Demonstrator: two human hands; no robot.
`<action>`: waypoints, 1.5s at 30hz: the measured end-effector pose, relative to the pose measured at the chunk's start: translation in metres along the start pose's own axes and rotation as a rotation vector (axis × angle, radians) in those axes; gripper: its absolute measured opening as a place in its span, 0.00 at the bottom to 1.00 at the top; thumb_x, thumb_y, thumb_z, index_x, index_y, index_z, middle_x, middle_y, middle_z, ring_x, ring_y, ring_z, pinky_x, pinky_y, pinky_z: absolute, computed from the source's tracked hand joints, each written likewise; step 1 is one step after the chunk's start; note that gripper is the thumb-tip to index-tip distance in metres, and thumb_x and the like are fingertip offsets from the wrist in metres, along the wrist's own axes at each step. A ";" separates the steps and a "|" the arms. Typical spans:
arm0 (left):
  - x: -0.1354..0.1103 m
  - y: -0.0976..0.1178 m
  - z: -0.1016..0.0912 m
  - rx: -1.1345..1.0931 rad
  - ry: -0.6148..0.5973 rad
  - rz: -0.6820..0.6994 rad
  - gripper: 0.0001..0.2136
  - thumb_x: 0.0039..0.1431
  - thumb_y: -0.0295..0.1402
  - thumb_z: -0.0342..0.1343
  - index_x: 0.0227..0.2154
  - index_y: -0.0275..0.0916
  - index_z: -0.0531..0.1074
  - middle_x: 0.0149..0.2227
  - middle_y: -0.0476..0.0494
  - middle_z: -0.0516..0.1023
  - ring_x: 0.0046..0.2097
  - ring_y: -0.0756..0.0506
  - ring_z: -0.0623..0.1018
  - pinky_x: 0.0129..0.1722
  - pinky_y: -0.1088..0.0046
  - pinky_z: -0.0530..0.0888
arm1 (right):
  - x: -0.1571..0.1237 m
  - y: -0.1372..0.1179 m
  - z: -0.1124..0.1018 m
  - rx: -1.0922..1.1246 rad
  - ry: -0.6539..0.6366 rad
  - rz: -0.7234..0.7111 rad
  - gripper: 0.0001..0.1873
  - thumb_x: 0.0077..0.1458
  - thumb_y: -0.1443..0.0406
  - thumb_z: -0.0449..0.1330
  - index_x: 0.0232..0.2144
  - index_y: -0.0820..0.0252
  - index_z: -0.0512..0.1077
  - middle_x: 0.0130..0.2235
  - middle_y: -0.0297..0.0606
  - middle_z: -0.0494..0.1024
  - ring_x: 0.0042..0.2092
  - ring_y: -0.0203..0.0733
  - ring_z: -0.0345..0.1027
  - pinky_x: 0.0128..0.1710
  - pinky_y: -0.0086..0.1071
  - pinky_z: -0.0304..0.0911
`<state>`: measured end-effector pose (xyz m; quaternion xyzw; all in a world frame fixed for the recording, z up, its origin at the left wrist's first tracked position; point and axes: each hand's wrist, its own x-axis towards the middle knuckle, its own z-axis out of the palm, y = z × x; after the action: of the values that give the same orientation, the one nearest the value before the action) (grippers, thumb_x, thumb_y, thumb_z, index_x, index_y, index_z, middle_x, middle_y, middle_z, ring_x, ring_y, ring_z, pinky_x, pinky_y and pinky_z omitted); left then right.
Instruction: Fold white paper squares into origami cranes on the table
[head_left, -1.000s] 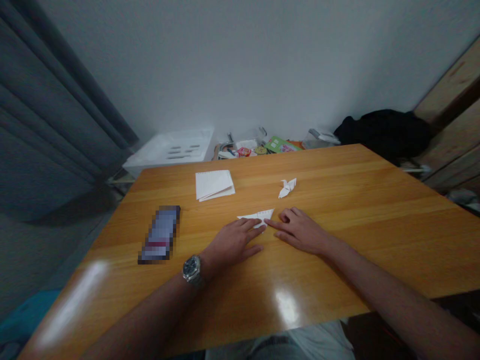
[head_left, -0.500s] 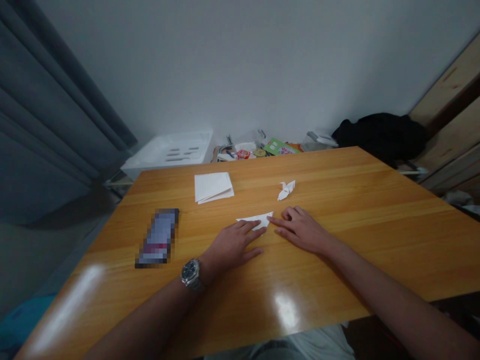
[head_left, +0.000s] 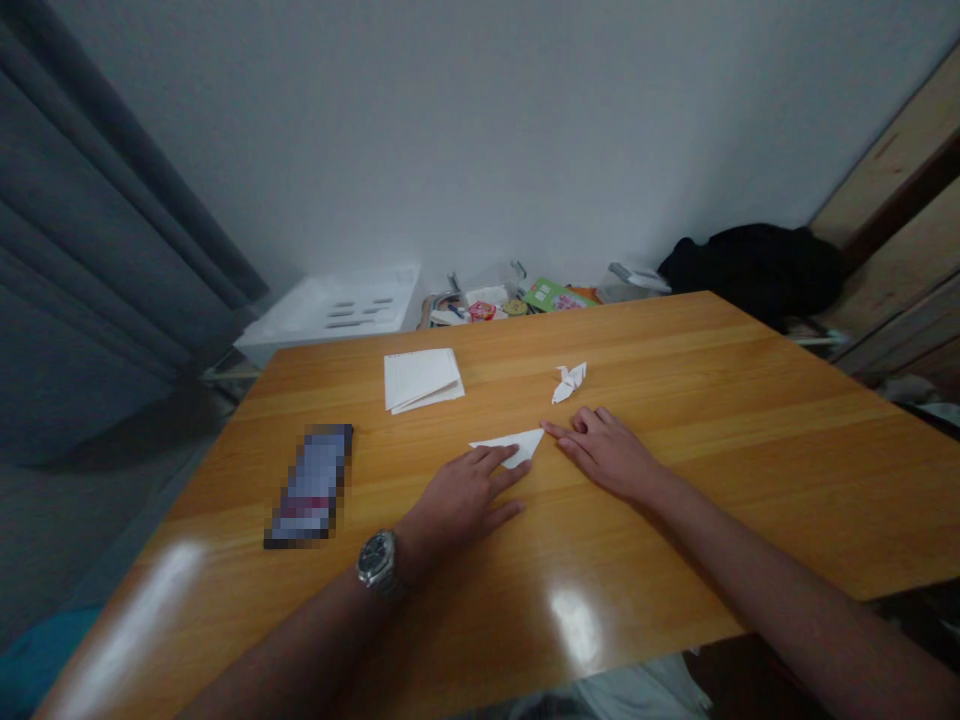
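Note:
A folded white paper triangle (head_left: 510, 443) lies flat on the wooden table (head_left: 675, 400), between my hands. My left hand (head_left: 461, 500) rests palm down, its fingertips on the triangle's lower edge, and a metal wristwatch (head_left: 379, 562) sits on that wrist. My right hand (head_left: 604, 455) lies on the table with its index fingertip beside the triangle's right tip. Farther off stand a small origami crane (head_left: 568, 383) and a folded stack of white paper (head_left: 422, 380). A pixelated phone (head_left: 310, 485) lies left of my left hand.
Beyond the far table edge are a white plastic tray (head_left: 326, 310), a cluster of small packets with a green booklet (head_left: 553, 295), and a black cloth (head_left: 754, 268). A grey curtain (head_left: 97, 250) hangs left, and wooden cabinet panels (head_left: 900, 190) stand right.
My hands have drawn slightly apart, so more of the paper triangle shows. The whole scene has shifted a little in view as my head moved.

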<state>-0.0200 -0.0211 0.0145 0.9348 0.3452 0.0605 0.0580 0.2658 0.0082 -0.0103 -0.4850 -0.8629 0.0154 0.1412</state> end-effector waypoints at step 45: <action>-0.006 -0.004 0.000 -0.105 -0.009 0.028 0.25 0.70 0.48 0.45 0.66 0.47 0.61 0.70 0.43 0.56 0.68 0.40 0.62 0.67 0.58 0.62 | -0.007 -0.013 0.003 0.136 -0.016 -0.058 0.24 0.72 0.58 0.43 0.63 0.55 0.68 0.66 0.44 0.65 0.66 0.49 0.60 0.65 0.49 0.59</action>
<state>-0.0267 -0.0222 0.0138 0.9355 0.3279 0.0752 0.1078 0.2579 -0.0038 -0.0125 -0.4491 -0.8745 0.0739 0.1675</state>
